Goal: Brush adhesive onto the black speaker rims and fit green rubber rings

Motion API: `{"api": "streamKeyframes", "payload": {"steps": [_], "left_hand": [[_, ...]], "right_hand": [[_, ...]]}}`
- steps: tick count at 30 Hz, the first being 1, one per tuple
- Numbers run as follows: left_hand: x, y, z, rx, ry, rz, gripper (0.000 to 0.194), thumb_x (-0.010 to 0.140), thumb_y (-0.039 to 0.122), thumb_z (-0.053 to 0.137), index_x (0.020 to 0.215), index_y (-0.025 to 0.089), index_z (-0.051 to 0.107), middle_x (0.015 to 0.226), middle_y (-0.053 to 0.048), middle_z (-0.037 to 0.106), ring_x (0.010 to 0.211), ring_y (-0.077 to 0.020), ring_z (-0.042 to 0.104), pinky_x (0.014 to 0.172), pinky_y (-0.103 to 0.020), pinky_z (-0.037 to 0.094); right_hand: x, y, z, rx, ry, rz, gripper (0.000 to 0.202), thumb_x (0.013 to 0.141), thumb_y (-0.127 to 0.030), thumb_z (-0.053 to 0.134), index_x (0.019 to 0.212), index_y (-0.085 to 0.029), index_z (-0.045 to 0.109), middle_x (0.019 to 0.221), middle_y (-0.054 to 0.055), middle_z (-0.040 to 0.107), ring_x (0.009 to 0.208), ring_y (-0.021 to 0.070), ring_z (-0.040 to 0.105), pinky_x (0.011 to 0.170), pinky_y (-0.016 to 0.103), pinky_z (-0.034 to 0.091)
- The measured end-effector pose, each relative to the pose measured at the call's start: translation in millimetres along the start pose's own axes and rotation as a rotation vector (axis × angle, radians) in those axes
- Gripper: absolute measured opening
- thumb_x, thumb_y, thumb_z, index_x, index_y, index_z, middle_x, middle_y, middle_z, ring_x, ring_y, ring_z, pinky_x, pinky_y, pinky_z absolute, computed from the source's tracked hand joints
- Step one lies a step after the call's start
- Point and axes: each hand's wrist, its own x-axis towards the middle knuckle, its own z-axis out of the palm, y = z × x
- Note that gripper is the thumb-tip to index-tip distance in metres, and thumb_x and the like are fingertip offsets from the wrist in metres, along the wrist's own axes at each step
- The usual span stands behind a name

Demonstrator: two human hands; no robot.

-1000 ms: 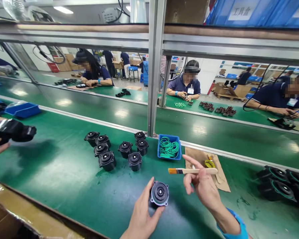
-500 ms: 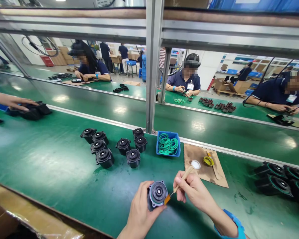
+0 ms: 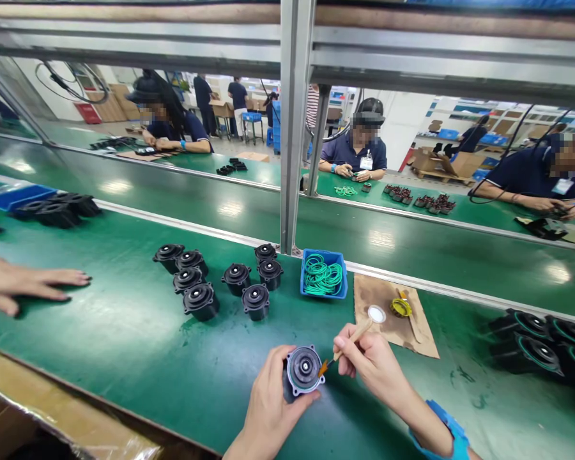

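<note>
My left hand (image 3: 274, 399) is wrapped round a black round housing (image 3: 305, 369), whose flanged top with a green ring faces up towards me. Pinched in my right hand (image 3: 371, 358) is a brush (image 3: 352, 339) with a wooden handle; its orange bristles touch the right side of the housing's rim. Beyond my hands, a blue bin (image 3: 324, 275) holds green rings. On a stained cardboard sheet (image 3: 383, 295) lie a white round lid (image 3: 376, 314), a yellow open pot (image 3: 401, 308) and a wooden stick.
Several black housings (image 3: 201, 300) stand at centre left, and more (image 3: 539, 351) at the right. A co-worker's hand (image 3: 33, 284) reaches in at left. A metal post (image 3: 292, 128) rises behind the bin. A cardboard box (image 3: 52, 409) borders the bench's front left.
The brush tip has moved slightly up along the right of the rim. The co-worker's hand has left the black parts at far left and come nearer, over the bench.
</note>
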Motion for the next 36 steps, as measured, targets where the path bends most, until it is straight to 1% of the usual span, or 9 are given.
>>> {"api": "streamKeyframes", "payload": {"steps": [3,6,11,15,21,25,28,31,36], "left_hand": [[0,2,-0.8,-0.005,-0.004,-0.016,0.061,0.068,0.025,0.084,0.117,0.024,0.049,0.11,-0.006,0.066,0.099,-0.027,0.07,0.083,-0.041,0.059],[0,5,-1.9,-0.019,-0.016,-0.042,0.059,0.067,0.024,0.085,0.114,0.024,0.05,0.107,-0.006,0.066,0.097,-0.0267,0.07,0.081,-0.04,0.059],[2,8,-2.7,-0.069,-0.027,-0.029,0.051,0.073,0.031,0.081,0.113,0.024,0.05,0.104,-0.004,0.065,0.094,-0.0242,0.069,0.079,-0.038,0.058],[2,8,-3.5,-0.113,-0.007,0.002,0.042,0.078,0.027,0.075,0.112,0.024,0.051,0.103,-0.004,0.065,0.093,-0.0228,0.069,0.078,-0.036,0.058],[1,4,0.1,-0.148,0.021,0.008,0.037,0.075,0.017,0.065,0.11,0.022,0.054,0.101,-0.004,0.065,0.091,-0.0224,0.069,0.077,-0.037,0.058],[3,5,2.3,-0.145,0.014,-0.006,0.033,0.074,0.018,0.065,0.106,0.021,0.057,0.094,-0.004,0.066,0.085,-0.0232,0.069,0.071,-0.036,0.058],[4,9,0.7,-0.175,0.01,-0.073,0.044,0.07,0.018,0.069,0.112,0.021,0.056,0.094,-0.004,0.068,0.084,-0.0241,0.07,0.069,-0.037,0.058],[5,13,-1.5,-0.209,-0.008,-0.15,0.056,0.067,0.019,0.073,0.119,0.021,0.052,0.102,-0.004,0.068,0.091,-0.0255,0.07,0.075,-0.039,0.058],[6,15,-2.6,-0.174,-0.042,-0.222,0.053,0.063,0.024,0.08,0.109,0.023,0.054,0.102,-0.003,0.068,0.09,-0.0255,0.07,0.076,-0.04,0.058]], "right_hand": [[-6,-7,1,-0.15,0.022,-0.138,0.065,0.096,-0.064,0.045,0.055,-0.018,0.063,0.061,0.004,0.064,0.046,0.0102,0.056,0.049,0.022,0.045],[-13,-16,6,-0.269,0.052,-0.299,0.062,0.1,-0.053,0.049,0.05,-0.019,0.062,0.055,0.003,0.065,0.044,0.011,0.057,0.051,0.024,0.044],[-15,-26,17,-0.421,0.04,-0.521,0.045,0.101,-0.041,0.052,0.065,-0.019,0.067,0.058,0.003,0.068,0.05,0.0149,0.06,0.051,0.026,0.041],[-9,-31,27,-0.584,-0.04,-0.619,0.049,0.104,-0.042,0.046,0.064,-0.018,0.063,0.052,0.002,0.06,0.045,0.0133,0.052,0.049,0.028,0.032],[4,-45,45,-0.652,-0.162,-0.618,0.058,0.109,-0.043,0.024,0.07,-0.018,0.059,0.059,0.002,0.062,0.048,0.0126,0.053,0.052,0.028,0.031],[14,-49,54,-0.696,-0.148,-0.583,0.062,0.109,-0.044,0.016,0.07,-0.018,0.058,0.055,0.002,0.06,0.043,0.012,0.05,0.049,0.028,0.028],[23,-47,59,-0.718,-0.087,-0.57,0.065,0.108,-0.048,0.015,0.068,-0.018,0.058,0.05,0.002,0.058,0.04,0.0125,0.048,0.047,0.029,0.026],[29,-48,60,-0.711,-0.026,-0.573,0.07,0.107,-0.05,0.012,0.066,-0.018,0.058,0.049,0.005,0.058,0.039,0.0142,0.049,0.047,0.029,0.027],[24,-58,48,-0.601,-0.038,-0.442,0.061,0.106,-0.048,0.028,0.053,-0.021,0.046,0.047,0.003,0.054,0.04,0.0121,0.047,0.047,0.028,0.029]]}}
